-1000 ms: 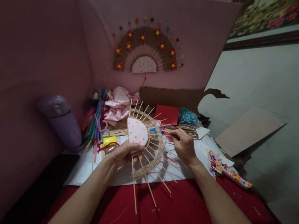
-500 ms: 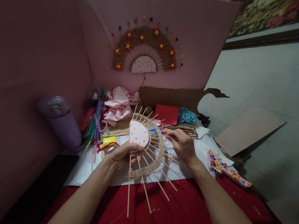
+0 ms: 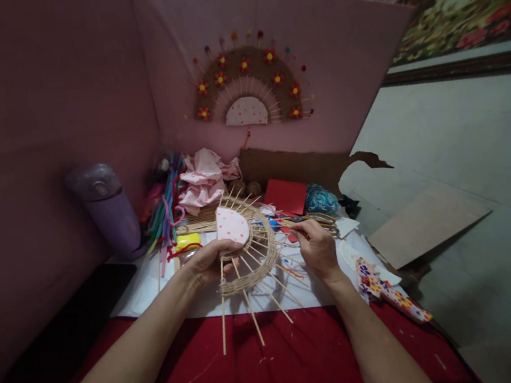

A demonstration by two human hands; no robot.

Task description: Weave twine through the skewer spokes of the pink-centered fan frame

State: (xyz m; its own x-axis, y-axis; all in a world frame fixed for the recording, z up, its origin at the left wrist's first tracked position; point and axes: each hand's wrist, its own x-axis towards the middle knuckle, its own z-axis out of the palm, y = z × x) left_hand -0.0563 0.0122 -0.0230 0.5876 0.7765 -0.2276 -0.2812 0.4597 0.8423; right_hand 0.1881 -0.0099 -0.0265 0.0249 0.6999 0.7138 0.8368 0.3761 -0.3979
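My left hand is closed on a half-round fan frame, its thumb on the pink dotted cloth centre. Thin wooden sticks spread outward from this centre. A curved band of woven twine runs across them, with a gap between band and centre. To the right of the frame, my right hand has its fingertips pinched together near the stick ends. Whatever is between those fingertips is too thin to make out.
A finished flowered fan hangs on the pink board. Behind the hands lie dotted cloth, red paper, blue yarn and scissors. A purple bottle stands left; a flower-patterned glue gun-like object lies right.
The fan frame has shifted slightly left in my left hand and its lower sticks have swung a little. My right hand has moved slightly right, widening the gap from the woven band.
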